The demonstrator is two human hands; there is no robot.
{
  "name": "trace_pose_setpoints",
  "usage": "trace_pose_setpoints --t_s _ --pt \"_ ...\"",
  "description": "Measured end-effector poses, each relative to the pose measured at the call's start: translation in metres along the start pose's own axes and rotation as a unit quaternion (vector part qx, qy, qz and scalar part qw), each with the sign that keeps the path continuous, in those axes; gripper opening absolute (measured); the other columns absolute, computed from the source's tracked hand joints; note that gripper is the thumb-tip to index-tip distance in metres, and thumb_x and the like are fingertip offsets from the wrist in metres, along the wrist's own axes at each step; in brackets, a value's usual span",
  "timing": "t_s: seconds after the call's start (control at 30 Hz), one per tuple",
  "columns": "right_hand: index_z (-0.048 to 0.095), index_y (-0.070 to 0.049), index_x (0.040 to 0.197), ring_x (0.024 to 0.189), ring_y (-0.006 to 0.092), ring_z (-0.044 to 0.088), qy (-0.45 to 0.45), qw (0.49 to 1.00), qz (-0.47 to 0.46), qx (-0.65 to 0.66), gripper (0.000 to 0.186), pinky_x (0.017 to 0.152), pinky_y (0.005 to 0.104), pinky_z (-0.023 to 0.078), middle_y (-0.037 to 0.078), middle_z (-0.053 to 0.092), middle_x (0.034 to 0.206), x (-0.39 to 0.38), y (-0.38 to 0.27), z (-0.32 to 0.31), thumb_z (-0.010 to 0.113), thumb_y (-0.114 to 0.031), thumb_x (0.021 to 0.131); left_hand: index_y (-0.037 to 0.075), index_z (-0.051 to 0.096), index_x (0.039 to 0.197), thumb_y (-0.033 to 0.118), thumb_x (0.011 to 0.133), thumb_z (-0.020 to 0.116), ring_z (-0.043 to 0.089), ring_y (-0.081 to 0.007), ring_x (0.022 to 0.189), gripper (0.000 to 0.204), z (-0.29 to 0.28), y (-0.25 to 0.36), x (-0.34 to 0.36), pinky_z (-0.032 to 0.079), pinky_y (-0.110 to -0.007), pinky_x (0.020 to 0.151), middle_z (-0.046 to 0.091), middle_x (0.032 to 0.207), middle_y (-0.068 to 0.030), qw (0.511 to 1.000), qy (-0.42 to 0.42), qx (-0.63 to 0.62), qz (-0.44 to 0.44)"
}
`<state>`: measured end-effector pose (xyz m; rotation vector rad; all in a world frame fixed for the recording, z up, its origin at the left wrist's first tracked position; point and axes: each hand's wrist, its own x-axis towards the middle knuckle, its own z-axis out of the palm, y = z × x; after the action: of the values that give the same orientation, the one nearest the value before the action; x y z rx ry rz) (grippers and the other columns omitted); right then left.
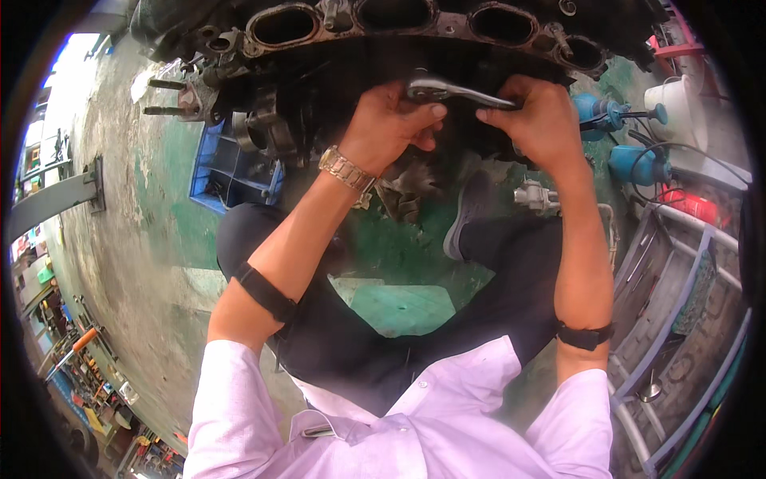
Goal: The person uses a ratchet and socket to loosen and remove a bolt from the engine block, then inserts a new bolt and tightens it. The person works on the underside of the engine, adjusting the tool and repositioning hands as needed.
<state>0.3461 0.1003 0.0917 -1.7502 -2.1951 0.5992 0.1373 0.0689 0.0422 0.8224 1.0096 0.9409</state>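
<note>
A shiny ratchet wrench point(456, 88) lies crosswise below the edge of a dark engine block point(471, 44). My right hand point(546, 120) is closed around the end of its handle, the thumb pressed along it. At the wrench's head, my left hand point(395, 124) is curled, its fingers bent and partly hidden behind the head. The thumb of that hand points toward the right just under the wrench. What the wrench's head sits on is lost in the dark part of the engine. Large oval ports line the engine's upper face.
A blue divided tray point(227, 180) stands on the floor at the left. To the right are a blue bottle jack point(598, 116), a white bucket point(690, 116) and a grey metal rack point(678, 291). Tools and parts, including an orange-handled tool point(82, 339), lie at the far left.
</note>
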Motion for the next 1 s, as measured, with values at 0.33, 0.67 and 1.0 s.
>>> trace_pose_setpoints --t_s 0.33,0.67,1.0 --pt "0.064 -0.002 0.075 0.053 0.0252 0.055 0.019 1.0 -0.015 -0.004 0.032 0.053 0.0348 0.041 0.011 0.057 0.058 -0.0001 0.0017 0.0014 0.078 -0.028 0.064 -0.002 0.061 0.09 0.009 0.073 0.074 0.059 -0.0116 0.054 0.024 0.0044 -0.0023 0.0042 0.047 -0.026 0.051 0.064 0.066 -0.0082 0.895 0.134 0.355 0.234" --pt "0.064 -0.002 0.075 0.053 0.0247 0.055 0.013 1.0 -0.02 0.0 0.032 0.053 0.0347 0.04 0.011 0.056 0.058 0.0004 0.0036 0.0019 0.077 -0.029 0.064 -0.002 0.063 0.087 0.016 0.073 0.077 0.057 -0.0123 0.051 0.027 0.0051 0.0026 0.0043 0.045 -0.027 0.05 0.062 0.061 -0.0107 0.87 0.133 0.396 0.264" --pt "0.064 -0.002 0.075 0.054 0.0238 0.055 0.003 1.0 -0.015 -0.004 0.032 0.053 0.0341 0.041 0.011 0.057 0.058 0.0013 0.0038 0.002 0.077 -0.029 0.065 -0.003 0.06 0.087 0.023 0.078 0.073 0.06 -0.0258 0.053 0.03 0.0111 0.0067 -0.0002 0.046 -0.032 0.052 0.061 0.061 -0.0166 0.855 0.146 0.43 0.25"
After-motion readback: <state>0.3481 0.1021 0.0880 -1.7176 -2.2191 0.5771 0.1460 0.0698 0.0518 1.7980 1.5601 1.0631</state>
